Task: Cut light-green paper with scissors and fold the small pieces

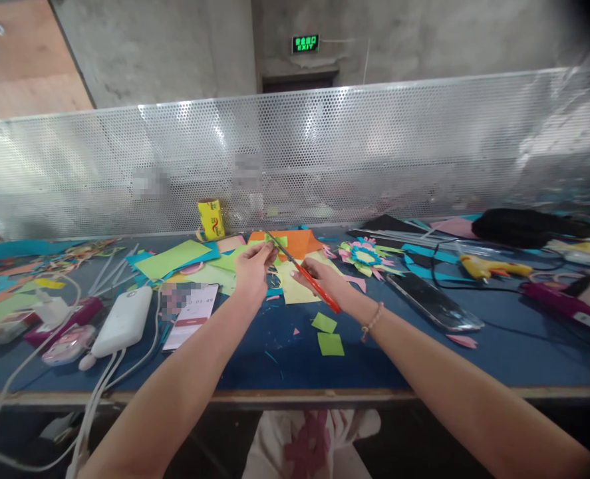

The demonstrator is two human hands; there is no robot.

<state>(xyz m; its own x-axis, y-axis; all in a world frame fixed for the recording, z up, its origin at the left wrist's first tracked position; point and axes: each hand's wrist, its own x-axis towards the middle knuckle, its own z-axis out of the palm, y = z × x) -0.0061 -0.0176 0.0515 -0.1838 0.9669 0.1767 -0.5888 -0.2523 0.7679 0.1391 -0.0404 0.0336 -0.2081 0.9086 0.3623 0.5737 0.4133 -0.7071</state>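
Note:
My left hand point(253, 265) pinches a small piece of green paper point(277, 241) above the middle of the table. My right hand point(324, 279) is closed round the red handles of a pair of scissors point(295, 261). The scissor blades point up and left and meet the green paper beside my left fingertips. Behind and below the hands lie an orange sheet point(299, 245) and a pale yellow sheet point(302, 286). Two green paper squares point(330, 344) lie nearer the front edge. A layered paper flower point(365, 254) in blue, pink and green sits right of my right hand.
A perforated metal panel point(295, 159) closes off the table's back. Left are a white power bank point(123, 322) with cables, a lit phone point(191, 318) and coloured paper. Right are a dark phone point(432, 303), a yellow glue gun point(494, 267) and a purple power strip point(567, 306).

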